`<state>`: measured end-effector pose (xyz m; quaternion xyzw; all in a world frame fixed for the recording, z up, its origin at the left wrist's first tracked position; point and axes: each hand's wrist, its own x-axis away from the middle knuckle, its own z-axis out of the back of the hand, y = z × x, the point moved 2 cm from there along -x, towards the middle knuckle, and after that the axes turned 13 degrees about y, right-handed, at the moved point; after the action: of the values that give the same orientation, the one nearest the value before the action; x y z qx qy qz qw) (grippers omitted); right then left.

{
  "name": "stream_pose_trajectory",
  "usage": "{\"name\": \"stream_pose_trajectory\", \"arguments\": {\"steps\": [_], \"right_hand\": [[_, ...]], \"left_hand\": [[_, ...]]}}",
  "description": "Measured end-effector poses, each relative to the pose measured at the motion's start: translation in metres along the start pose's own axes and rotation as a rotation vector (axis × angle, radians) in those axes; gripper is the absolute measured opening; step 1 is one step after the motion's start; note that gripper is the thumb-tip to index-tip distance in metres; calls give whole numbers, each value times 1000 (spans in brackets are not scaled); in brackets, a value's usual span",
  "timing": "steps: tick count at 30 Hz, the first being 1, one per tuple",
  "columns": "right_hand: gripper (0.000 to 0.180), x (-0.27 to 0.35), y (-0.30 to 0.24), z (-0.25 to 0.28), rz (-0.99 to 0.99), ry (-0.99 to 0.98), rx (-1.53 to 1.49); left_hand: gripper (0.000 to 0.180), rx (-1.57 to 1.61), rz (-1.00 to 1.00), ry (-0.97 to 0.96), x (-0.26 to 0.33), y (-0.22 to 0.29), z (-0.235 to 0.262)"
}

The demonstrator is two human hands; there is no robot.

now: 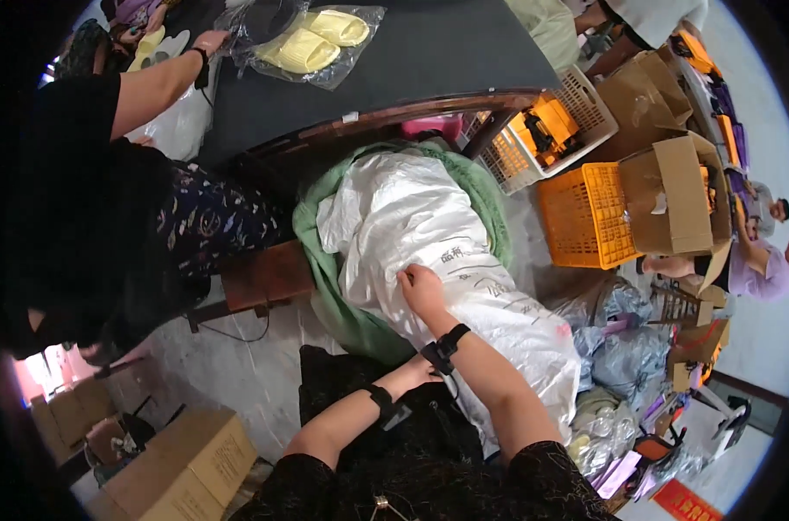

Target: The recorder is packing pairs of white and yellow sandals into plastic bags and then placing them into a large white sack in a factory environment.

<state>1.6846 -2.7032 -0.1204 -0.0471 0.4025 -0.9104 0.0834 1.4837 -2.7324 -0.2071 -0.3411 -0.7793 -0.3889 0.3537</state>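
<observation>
The white sack slopes from the table's near edge toward the wearer, with green cloth around its far end and left side; whether it lies inside or on top of the cloth cannot be told. The right hand rests on the sack with fingers curled, though whether they pinch the fabric cannot be made out. The left hand lies at the sack's near left edge, partly hidden behind the right wrist, so its grip cannot be judged. Likely faults: the creased, slick-looking skin could slip from a light hold; the loose cloth could bunch or shift under a pull; the wrist bands, close together, could knock or snag in a fold. Surface and room: the dark-topped table carries yellow slippers in clear film, with a co-worker's hand near them. A wooden stool stands at left on the pale floor, beyond a carton at lower left. To the right stand a white crate holding orange goods, an orange crate beside an open box, and, below these, grey bags heaped near the sack.
</observation>
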Motion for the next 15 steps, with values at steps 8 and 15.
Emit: {"name": "stream_pose_trajectory", "arguments": {"steps": [8, 15], "right_hand": [[25, 44, 58, 47, 74, -167, -76], [76, 53, 74, 253, 329, -71, 66]], "left_hand": [[25, -252, -343, 604, -32, -58, -73], [32, 68, -222, 637, 17, -36, -91]]}}
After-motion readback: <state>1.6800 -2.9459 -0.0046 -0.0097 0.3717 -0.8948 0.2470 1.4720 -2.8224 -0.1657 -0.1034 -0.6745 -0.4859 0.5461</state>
